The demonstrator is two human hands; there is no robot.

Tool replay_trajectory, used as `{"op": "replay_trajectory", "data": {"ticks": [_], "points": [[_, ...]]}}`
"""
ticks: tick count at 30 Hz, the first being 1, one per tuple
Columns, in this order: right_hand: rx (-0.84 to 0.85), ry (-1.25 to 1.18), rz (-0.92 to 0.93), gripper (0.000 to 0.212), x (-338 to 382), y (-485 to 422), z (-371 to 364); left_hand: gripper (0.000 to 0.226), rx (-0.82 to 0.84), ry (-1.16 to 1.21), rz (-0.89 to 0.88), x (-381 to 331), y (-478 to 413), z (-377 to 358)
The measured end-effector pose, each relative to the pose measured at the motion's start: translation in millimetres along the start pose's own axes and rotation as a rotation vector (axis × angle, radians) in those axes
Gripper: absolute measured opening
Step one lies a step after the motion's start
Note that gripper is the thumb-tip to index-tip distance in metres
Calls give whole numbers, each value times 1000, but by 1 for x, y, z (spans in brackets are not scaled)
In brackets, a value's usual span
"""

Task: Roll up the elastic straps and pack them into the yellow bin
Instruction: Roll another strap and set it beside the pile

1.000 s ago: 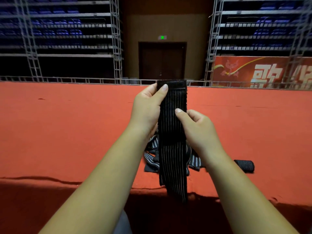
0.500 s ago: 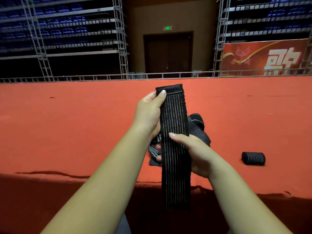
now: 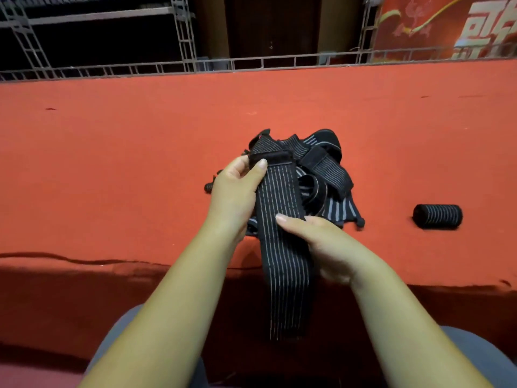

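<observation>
Elastic strap [image 3: 281,197], black w/ thin pale lengthwise stripes, held flat and stretched lengthwise btwn both hands, in front of the body, above near edge of red carpet [image 3: 112,163]. Top end, w/ plain black patch [image 3: 270,157], pinched by L hand [image 3: 236,191]: thumb [image 3: 258,170] pressed on front face, other fingers curled behind. Lower down, gripped by R hand [image 3: 333,247]: thumb laid across front of stripes, remaining fingers hidden behind fabric. Free tail hanging down past carpet edge, over dark shadowed drop, ending btwn knees in grey trousers [image 3: 492,359]. Not rolled yet.

Just behind, partly hidden by strap and L hand: pile of loose straps [image 3: 321,172], same black striped kind, tangled, lying on carpet approx ctr. Contact btwn held strap and pile: cannot tell. Well apart to the R, also on carpet: rolled strap [image 3: 437,216], tight cylinder on its side, alone.

Bkgd: grey metal railing [image 3: 251,64] along far edge of carpet; dark door [image 3: 271,23] behind it at ctr; truss scaffolding [image 3: 183,32] to the L; red banner [image 3: 447,29] w/ pale characters top R.
</observation>
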State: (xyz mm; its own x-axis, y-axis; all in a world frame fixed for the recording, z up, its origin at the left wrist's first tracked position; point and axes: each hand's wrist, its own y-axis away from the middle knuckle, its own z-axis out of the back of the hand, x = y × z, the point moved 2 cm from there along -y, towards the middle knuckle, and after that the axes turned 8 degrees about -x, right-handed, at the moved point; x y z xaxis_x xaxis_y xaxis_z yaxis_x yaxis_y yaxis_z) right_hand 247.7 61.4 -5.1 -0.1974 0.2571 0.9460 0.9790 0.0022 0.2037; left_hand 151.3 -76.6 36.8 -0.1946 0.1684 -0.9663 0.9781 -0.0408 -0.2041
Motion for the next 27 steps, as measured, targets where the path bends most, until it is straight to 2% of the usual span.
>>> {"op": "replay_trajectory", "data": {"ticks": [4, 7, 10, 18, 22, 27], "points": [[-128, 49, 102, 30, 0, -21, 21, 12, 17, -19, 39, 39, 5, -3], [-295, 238, 209, 30, -5, -38, 37, 13, 50, -29, 73, 63, 3, -7], [-389, 253, 268, 18, -5, -50, 46, 15, 65, -55, 44, 75, -3, -6], [-493, 261, 388, 14, -7, -67, 52, 25, 162, -110, -2, 78, -7, 3], [-501, 278, 413, 11, -10, -69, 52, 14, 160, -161, -89, 84, -8, 5], [-486, 280, 370, 16, -17, -68, 50, 11, 105, -131, -93, 90, -9, 4]]}}
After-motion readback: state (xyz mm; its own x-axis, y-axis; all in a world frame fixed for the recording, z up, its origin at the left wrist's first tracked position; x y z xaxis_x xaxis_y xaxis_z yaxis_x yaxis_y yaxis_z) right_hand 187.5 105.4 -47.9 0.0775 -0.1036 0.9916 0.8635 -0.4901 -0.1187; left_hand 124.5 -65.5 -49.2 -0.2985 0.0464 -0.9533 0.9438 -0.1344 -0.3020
